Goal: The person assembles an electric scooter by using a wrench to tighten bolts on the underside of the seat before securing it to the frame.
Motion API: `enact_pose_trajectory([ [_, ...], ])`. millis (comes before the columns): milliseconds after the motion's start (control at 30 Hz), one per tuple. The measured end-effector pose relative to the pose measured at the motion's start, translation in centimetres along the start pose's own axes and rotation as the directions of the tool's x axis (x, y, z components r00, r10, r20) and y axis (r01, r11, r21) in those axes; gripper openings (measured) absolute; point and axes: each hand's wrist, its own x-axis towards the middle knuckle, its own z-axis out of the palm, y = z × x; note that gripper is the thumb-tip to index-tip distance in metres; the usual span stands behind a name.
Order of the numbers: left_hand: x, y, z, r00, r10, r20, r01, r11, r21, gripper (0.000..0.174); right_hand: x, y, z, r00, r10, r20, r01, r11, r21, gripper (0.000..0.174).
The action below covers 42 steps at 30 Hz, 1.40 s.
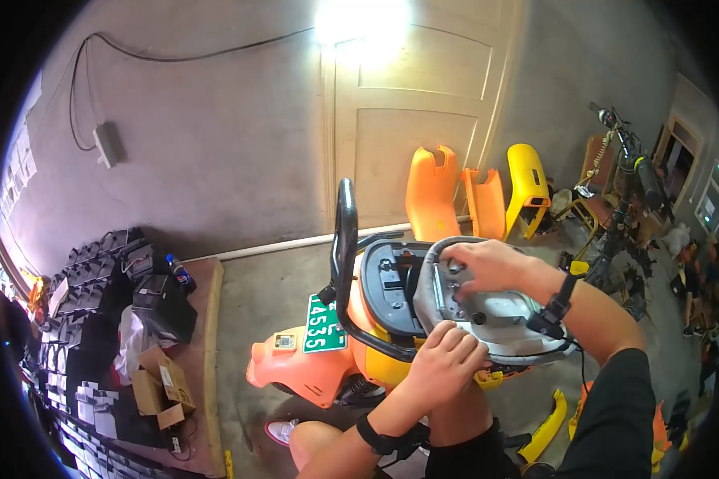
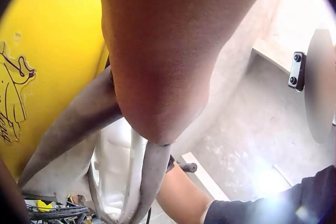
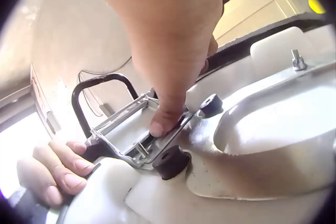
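Observation:
A scooter seat (image 1: 507, 310) is tipped up on an orange and yellow scooter (image 1: 303, 371), its pale underside showing. My left hand (image 1: 449, 359) grips the seat's near edge, fingers curled over the rim; its fingertips show in the right wrist view. Around the hinge end of the seat my right hand (image 1: 491, 267) holds on, fingers over the far rim. Its thumb (image 3: 161, 123) presses the metal hinge bracket (image 3: 116, 149) between its bars. Black rubber stops (image 3: 170, 162) stick out beside the bracket. Below lies the scooter's grey storage bucket (image 1: 387, 291).
A black grab rail (image 1: 345, 231) rises behind the seat opening. Orange panels (image 1: 431, 191) and a yellow panel (image 1: 527, 180) lean by the door. Black batteries (image 1: 80, 291) and a cardboard box (image 1: 164, 387) stand at left. A yellow strip (image 1: 545, 429) lies on the floor.

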Motion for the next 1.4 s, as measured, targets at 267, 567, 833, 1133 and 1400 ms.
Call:
enact_pose_trajectory([
  [267, 0.0, -0.1, 0.0, 0.998, -0.055, -0.023, 0.055, 0.998, -0.022, 0.022, -0.2, 6.7, 0.7, 0.965, 0.011, -0.261, -0.079, 0.964, -0.254, 0.058],
  [567, 0.0, 0.2, 0.1, 0.999, -0.041, 0.0, 0.041, 0.999, 0.016, 0.021, 0.3, 2.0, 1.0, 0.991, -0.097, -0.092, 0.088, 0.991, -0.098, 0.06],
  [833, -0.1, -0.1, 0.0, 1.0, -0.022, 0.003, 0.022, 0.999, 0.03, 0.02, -0.3, 1.2, -1.0, 0.999, -0.02, 0.033, 0.021, 0.998, -0.058, 0.057],
  [1133, 0.1, 0.3, -0.5, 0.996, -0.089, -0.002, 0.089, 0.996, -0.024, 0.02, 1.0, 3.9, 1.6, 0.996, -0.049, -0.075, 0.023, 0.95, -0.312, 0.037],
  [1400, 0.0, 0.1, -0.3, 1.0, -0.029, -0.004, 0.029, 0.999, -0.022, 0.021, 0.8, 1.8, -0.2, 0.993, -0.048, 0.107, 0.059, 0.992, -0.108, 0.047],
])
